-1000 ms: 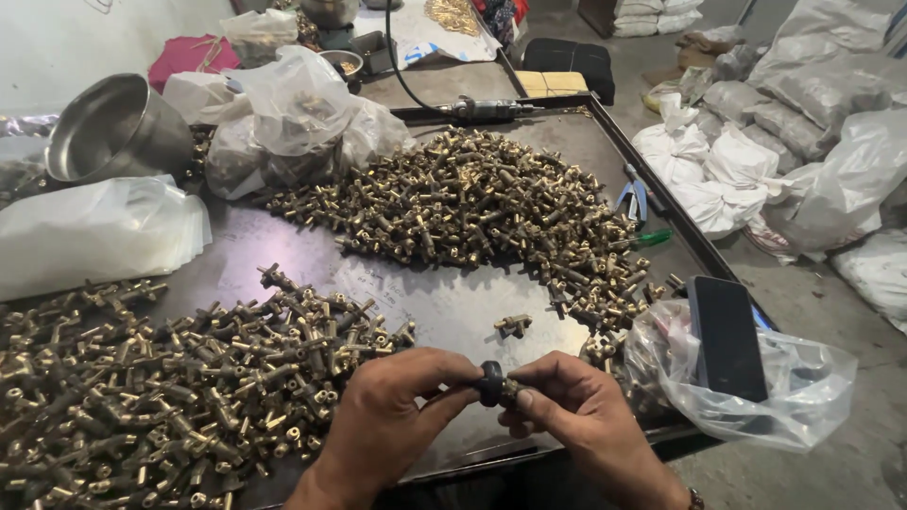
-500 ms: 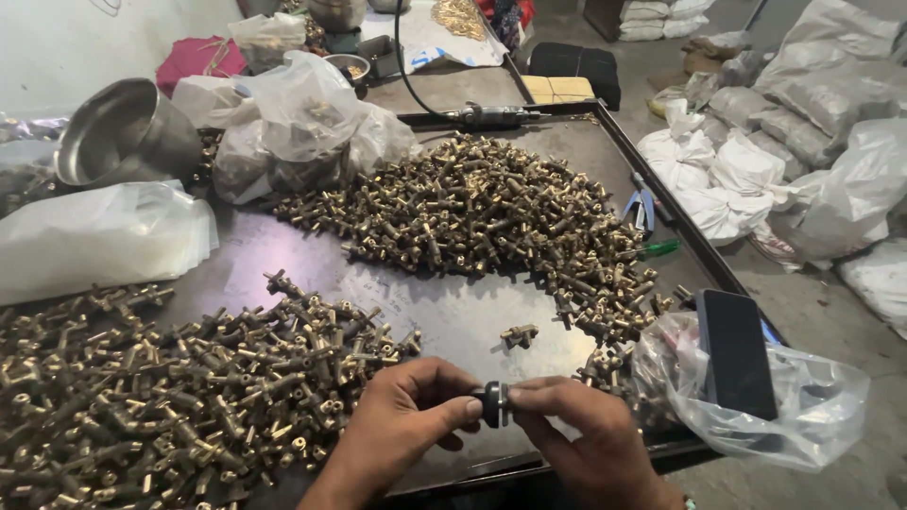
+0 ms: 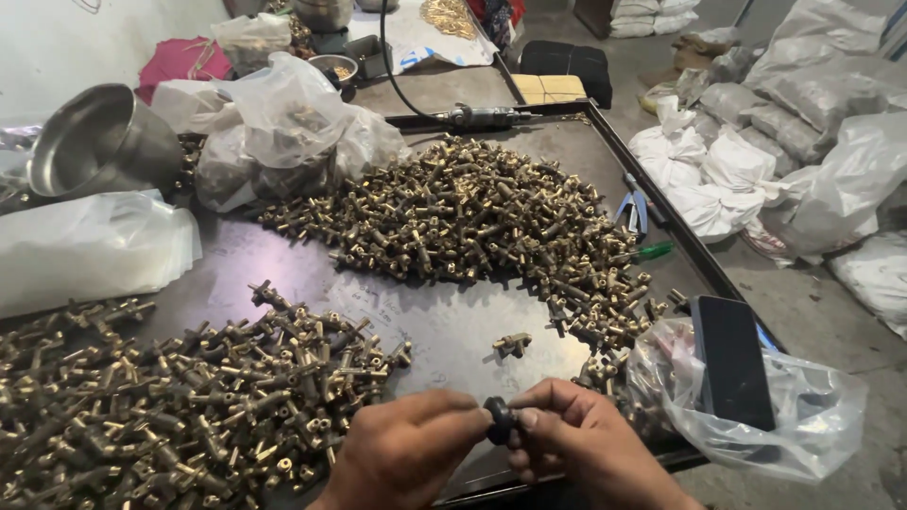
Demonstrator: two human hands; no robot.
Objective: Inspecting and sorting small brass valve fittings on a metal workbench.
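Observation:
Both my hands meet at the bottom middle of the head view over the near edge of a dark metal table (image 3: 444, 326). My left hand (image 3: 402, 453) and my right hand (image 3: 576, 444) pinch a small black round part (image 3: 498, 420) between their fingertips. A single brass fitting (image 3: 511, 345) lies on the table just beyond my hands. A big heap of brass fittings (image 3: 472, 212) fills the table's middle. A second heap of brass fittings (image 3: 161, 397) spreads at the near left.
A clear plastic bag (image 3: 746, 406) with a dark phone (image 3: 732, 364) on it sits at the right corner. A steel bowl (image 3: 90, 142), plastic bags (image 3: 274, 123) and a power tool (image 3: 482, 117) stand at the back. White sacks (image 3: 794, 161) lie on the floor at right.
My hands have stayed at the near edge, still turning the small black part between the fingertips. The camera has tilted slightly; the heaps have not moved.

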